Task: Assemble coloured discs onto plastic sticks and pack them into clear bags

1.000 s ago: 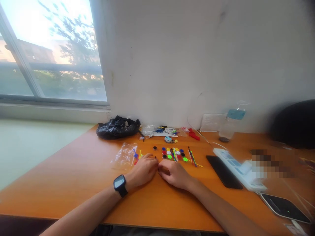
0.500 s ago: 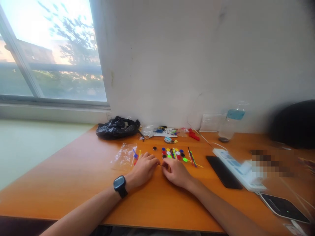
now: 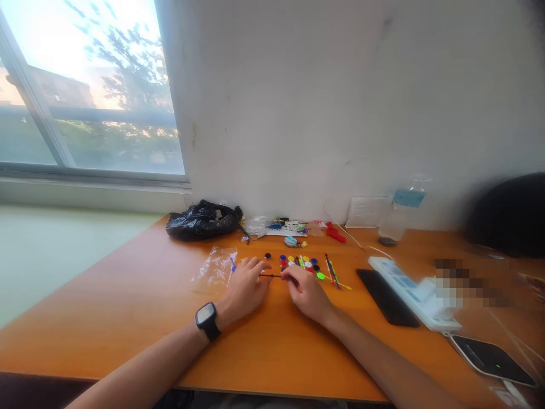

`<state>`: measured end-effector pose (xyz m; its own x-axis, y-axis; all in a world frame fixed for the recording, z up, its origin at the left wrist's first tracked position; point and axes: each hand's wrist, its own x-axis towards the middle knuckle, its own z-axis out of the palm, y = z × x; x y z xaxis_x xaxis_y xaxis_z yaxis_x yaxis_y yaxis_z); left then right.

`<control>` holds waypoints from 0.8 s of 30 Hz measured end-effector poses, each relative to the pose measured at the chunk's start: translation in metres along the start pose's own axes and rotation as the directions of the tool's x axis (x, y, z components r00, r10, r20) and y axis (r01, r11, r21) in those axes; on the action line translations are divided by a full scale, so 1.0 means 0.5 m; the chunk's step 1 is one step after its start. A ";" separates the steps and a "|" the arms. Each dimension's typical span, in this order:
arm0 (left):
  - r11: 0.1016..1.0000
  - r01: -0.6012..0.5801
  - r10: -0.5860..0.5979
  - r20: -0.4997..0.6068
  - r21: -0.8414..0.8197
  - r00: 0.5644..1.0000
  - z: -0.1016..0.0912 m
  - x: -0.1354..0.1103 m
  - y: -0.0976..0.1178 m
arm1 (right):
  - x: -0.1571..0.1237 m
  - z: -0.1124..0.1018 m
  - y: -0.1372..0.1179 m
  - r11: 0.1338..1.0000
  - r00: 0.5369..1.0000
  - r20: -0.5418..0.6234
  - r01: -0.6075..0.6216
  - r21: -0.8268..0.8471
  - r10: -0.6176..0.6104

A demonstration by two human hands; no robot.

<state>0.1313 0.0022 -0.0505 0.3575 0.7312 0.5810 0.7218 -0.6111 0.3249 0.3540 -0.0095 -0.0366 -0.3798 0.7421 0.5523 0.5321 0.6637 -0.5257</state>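
A thin dark stick (image 3: 272, 276) with a small knob at its middle spans the gap between my hands, low over the table. My right hand (image 3: 308, 291) pinches its right end between thumb and fingers. My left hand (image 3: 246, 284), below a black watch, has thumb and index finger parted around the other end; whether it touches the stick is unclear. Beyond the right hand are several coloured round discs (image 3: 314, 261) in rows, partly covered by it. More coloured sticks (image 3: 331, 271) lie to their right. One black disc (image 3: 268, 256) sits apart, beyond the left fingertips.
A clear plastic bag (image 3: 212, 271) lies left of my left hand on the wooden table (image 3: 140, 318). A black bag (image 3: 202, 221) and small packets are at the wall. To the right are a black phone (image 3: 385, 296), a white power strip (image 3: 411, 295) and a bottle (image 3: 395, 218).
My hands have moved apart, baring the dark stick between them. The left thumb and index finger have spread; the right hand keeps its pinch.
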 end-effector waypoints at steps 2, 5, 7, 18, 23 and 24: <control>0.999 0.039 -0.040 -0.021 -0.004 0.999 -0.002 0.001 0.001 | 0.002 0.001 0.007 1.000 0.999 -0.027 -0.024 -0.003 0.024; 0.998 0.055 -0.055 0.008 -0.013 0.998 -0.001 0.000 0.000 | 0.005 0.003 0.013 0.999 0.998 -0.045 -0.049 0.010 0.049; 0.998 0.056 -0.056 0.020 -0.016 0.998 0.002 -0.001 0.001 | 0.006 0.007 0.013 0.999 0.998 -0.043 -0.042 0.031 0.043; 0.996 0.079 -0.084 -0.108 -0.045 0.991 0.002 -0.005 0.001 | 0.017 0.040 0.020 0.975 0.999 0.003 -0.041 -0.217 0.043; 0.999 0.020 -0.022 0.054 0.028 0.998 0.012 -0.014 -0.007 | 0.018 0.042 0.020 0.951 0.999 0.049 0.004 -0.308 0.011; 0.999 0.020 -0.023 0.067 0.040 0.997 0.015 -0.015 -0.009 | 0.017 0.043 0.018 0.947 0.998 0.066 0.014 -0.322 0.008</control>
<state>0.1297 0.0017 -0.0617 0.3798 0.7636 0.5222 0.7520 -0.5836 0.3064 0.3393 0.0051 -0.0505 -0.4248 0.7519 0.5042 0.7422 0.6082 -0.2817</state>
